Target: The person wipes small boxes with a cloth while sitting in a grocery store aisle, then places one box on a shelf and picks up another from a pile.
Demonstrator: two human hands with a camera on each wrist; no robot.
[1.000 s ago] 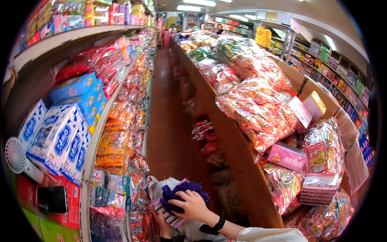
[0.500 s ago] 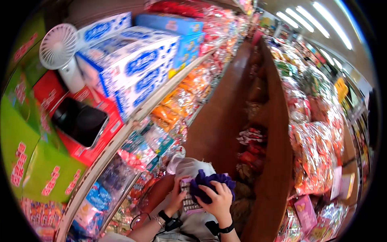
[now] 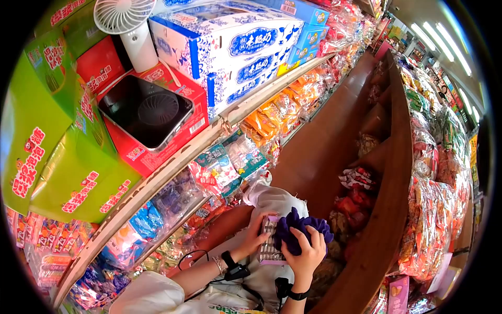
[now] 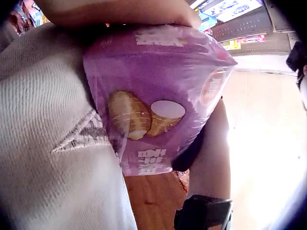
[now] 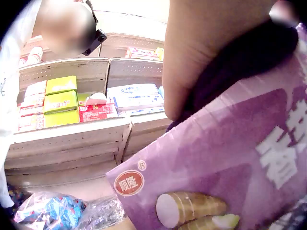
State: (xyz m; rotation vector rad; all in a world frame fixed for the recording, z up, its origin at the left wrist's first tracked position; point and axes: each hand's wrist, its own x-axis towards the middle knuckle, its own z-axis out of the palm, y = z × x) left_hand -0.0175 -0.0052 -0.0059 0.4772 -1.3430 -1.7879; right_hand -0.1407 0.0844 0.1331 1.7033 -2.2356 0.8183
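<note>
A purple box (image 3: 270, 251) with taro pictures rests by the person's light trousers, low in the head view. My left hand (image 3: 254, 239) grips it along its left side. My right hand (image 3: 306, 252) holds a bunched dark purple cloth (image 3: 291, 220) against the box, fingers spread and bent over its folds. In the left wrist view, the box's printed side (image 4: 148, 76) fills the middle, with a hand across its top edge. The right wrist view shows the box (image 5: 216, 163) close up, the cloth (image 5: 240, 62) lying along its edge beneath the hand.
On the left shelf, a black phone (image 3: 144, 112) lies on a red box (image 3: 196, 99) beside a white handheld fan (image 3: 137, 44). Green boxes (image 3: 63, 172) and blue-and-white cartons (image 3: 230, 42) stand around it. A wooden display (image 3: 389, 209) heaped with bagged snacks (image 3: 426, 225) borders the aisle on the right.
The head view has swung left and down, bringing the phone and fan closer and the left forearm into view. Both hands stay on the box and cloth.
</note>
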